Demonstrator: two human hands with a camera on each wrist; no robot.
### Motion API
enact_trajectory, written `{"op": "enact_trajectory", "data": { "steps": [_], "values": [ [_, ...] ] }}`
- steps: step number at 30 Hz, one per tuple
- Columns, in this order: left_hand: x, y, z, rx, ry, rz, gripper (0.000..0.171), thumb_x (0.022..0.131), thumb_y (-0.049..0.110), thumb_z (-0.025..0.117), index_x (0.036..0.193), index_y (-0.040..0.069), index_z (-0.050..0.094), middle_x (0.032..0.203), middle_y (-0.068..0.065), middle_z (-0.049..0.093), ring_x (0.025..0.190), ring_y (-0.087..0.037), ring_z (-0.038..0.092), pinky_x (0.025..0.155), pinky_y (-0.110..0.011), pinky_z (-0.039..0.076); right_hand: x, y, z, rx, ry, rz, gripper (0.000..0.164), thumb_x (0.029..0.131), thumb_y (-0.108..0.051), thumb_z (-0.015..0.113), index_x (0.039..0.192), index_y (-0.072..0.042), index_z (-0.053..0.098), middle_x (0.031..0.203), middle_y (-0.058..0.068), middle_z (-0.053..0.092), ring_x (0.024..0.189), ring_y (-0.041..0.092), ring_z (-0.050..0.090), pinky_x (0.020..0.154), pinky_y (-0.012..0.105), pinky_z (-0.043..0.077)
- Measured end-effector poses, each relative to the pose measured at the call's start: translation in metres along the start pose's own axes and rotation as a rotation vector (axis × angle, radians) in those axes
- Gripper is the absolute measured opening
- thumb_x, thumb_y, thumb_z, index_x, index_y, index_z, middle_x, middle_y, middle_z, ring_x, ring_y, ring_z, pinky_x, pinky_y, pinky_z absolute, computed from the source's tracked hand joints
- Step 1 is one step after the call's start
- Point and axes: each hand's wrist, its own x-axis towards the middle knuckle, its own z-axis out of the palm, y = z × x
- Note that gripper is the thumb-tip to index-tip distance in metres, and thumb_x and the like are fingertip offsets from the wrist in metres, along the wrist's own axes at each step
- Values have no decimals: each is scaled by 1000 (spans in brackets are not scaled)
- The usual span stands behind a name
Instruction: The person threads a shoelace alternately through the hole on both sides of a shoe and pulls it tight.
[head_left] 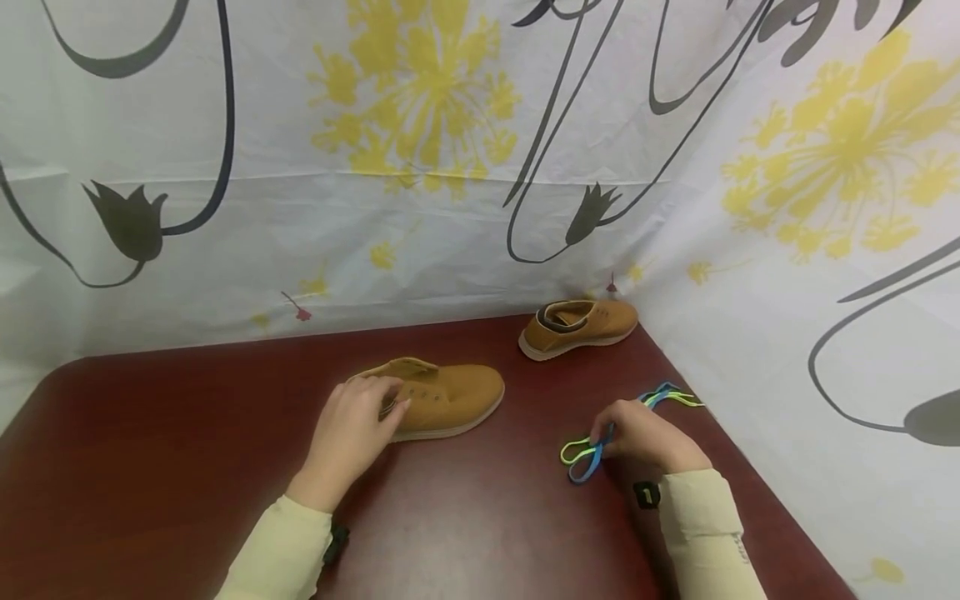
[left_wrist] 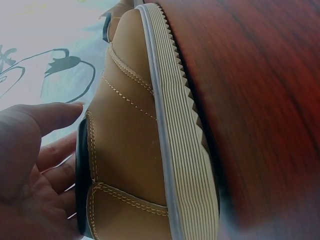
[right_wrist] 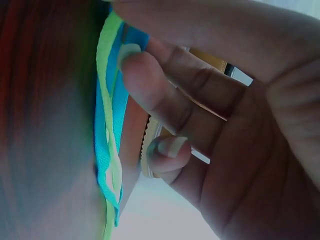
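Observation:
A tan lace-up shoe (head_left: 468, 390) with a pale ridged sole sits on the table, toe to the right, its eyelets bare. My left hand (head_left: 358, 427) is over its opening, thumb and fingers spread apart. In the left wrist view the thumb (left_wrist: 62, 116) lies close to the dark-lined collar (left_wrist: 83, 175), with the other fingers beyond that edge. On the right, my right hand (head_left: 647, 435) pinches a blue shoelace (right_wrist: 119, 107) and a yellow-green shoelace (right_wrist: 103, 75) between thumb and forefinger. Loops stick out to its left; the loose ends trail behind it.
Another tan shoe (head_left: 611, 320) stands at the back right corner of the dark red table (head_left: 187, 450). A white patterned cloth (head_left: 285, 233) hangs along the back and right edges.

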Motion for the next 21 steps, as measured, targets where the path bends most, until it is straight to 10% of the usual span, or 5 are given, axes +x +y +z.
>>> {"op": "enact_trajectory", "data": {
  "steps": [21],
  "values": [
    [0,0,-1,-6,-6,-5,24,90,23,78,108,8,76,101,-7,78,97,-28,71,89,-48,55,-10,-10,-21,29,129,16,5,91,-14,74,92,-15,79,87,-6,76,80,0,63,69,22,53]
  ]
}}
